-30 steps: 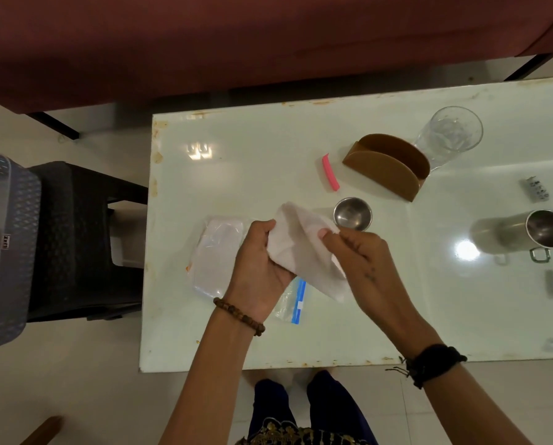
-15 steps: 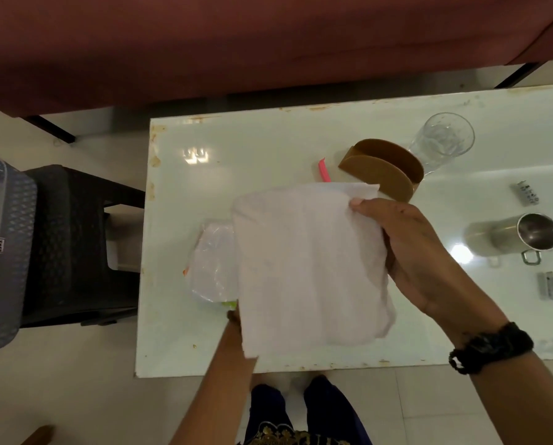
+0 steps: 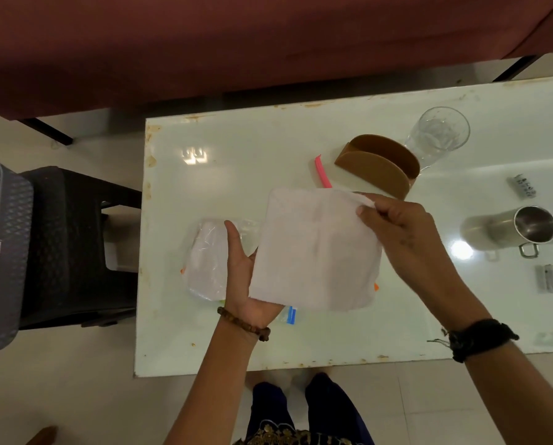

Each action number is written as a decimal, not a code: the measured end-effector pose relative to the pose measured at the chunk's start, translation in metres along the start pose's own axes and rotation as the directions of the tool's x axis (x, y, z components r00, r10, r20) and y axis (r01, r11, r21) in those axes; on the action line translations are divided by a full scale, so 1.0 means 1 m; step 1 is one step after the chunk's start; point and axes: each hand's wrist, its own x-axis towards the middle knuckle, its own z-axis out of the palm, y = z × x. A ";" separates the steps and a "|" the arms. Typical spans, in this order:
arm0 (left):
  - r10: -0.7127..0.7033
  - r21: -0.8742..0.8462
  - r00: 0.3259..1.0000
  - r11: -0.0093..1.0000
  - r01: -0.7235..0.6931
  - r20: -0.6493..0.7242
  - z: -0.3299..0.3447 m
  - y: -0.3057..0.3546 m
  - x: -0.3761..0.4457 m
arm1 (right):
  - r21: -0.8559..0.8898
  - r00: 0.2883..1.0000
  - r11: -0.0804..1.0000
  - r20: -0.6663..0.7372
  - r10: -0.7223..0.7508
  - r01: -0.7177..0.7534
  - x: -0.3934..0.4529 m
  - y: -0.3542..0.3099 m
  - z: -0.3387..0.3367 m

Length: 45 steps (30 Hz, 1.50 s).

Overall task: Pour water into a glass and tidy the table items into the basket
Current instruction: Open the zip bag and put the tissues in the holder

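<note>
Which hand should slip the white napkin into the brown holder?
Probably the right hand. It pinches the napkin's top corner, just in front of the brown holder. The left hand props the napkin's lower edge, farther from the holder.

basket [image 3: 2, 252] cut off left, napkin [image 3: 317, 248] hiding pouches

Dim, soft, glare on table [image 3: 268, 139]
</note>
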 end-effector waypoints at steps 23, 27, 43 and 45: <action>0.202 -0.032 0.960 0.977 -0.212 -0.192 0.043 -0.013 0.039 | 0.058 0.976 0.994 0.191 -0.105 0.095 -0.046 0.007 0.069; 0.220 -0.019 0.951 0.973 -0.230 -0.217 0.046 -0.012 0.041 | 0.104 0.971 0.990 0.210 -0.113 0.093 -0.039 0.012 0.060; 0.360 0.518 0.913 0.827 -0.218 -0.190 0.019 0.003 0.052 | 0.640 0.912 0.654 0.228 0.341 -0.404 -0.009 0.046 0.009; 0.386 0.521 0.905 0.817 -0.246 -0.178 0.020 0.003 0.058 | 0.597 0.909 0.688 0.320 0.268 -0.413 -0.012 0.052 0.005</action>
